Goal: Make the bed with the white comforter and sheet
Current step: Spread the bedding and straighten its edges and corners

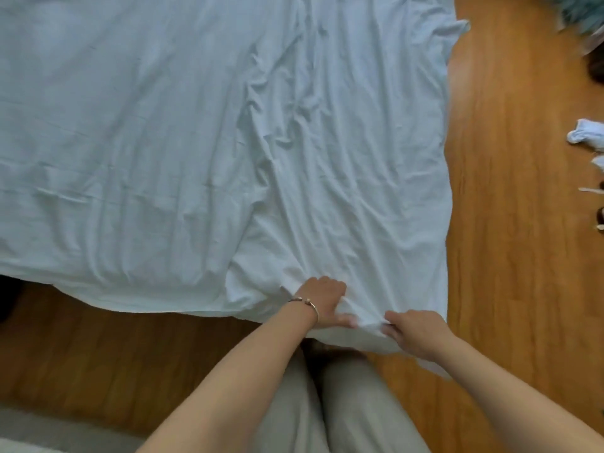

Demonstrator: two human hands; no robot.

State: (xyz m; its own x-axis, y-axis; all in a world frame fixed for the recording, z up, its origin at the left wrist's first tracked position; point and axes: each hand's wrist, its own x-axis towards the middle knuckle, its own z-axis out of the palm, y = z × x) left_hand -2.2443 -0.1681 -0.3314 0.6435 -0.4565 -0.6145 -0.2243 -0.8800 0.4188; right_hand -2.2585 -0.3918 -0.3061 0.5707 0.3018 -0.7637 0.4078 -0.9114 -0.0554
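1. One white sheet [196, 125] is lying spread over the bed, filling the upper left and centre of the frame; its near edge is hanging down at lower centre, its right edge is draping toward the wood floor [506, 223].
2. I'm gripping that near edge with both hands at lower centre. My left hand [323, 300], wearing one bracelet [305, 304], is curling its fingers into a bunched fold, thumb lying out along the cloth.
3. My right hand [413, 333], just right of it, is pinching the same fold between thumb and fingers. The two hands are sitting near each other, cloth gathered between them.
4. Progress, my read: the sheet is already laid out but not smooth. Creases are running from centre frame down to my hands, and the upper right corner is sticking out unevenly.
5. Left to do, I'd judge: pulling the edge taut, flattening the wrinkles, squaring the corners. I can't tell whether this layer is the sheet or the comforter; only one white layer is showing, so the second piece is seemingly not on yet.
6. Counts: one white layer, two hands, one bracelet.
7. Outward: a few small white items [585, 137] are lying on the floor at the right edge, too blurred to name. My pale trousers [343, 403] are filling bottom centre.
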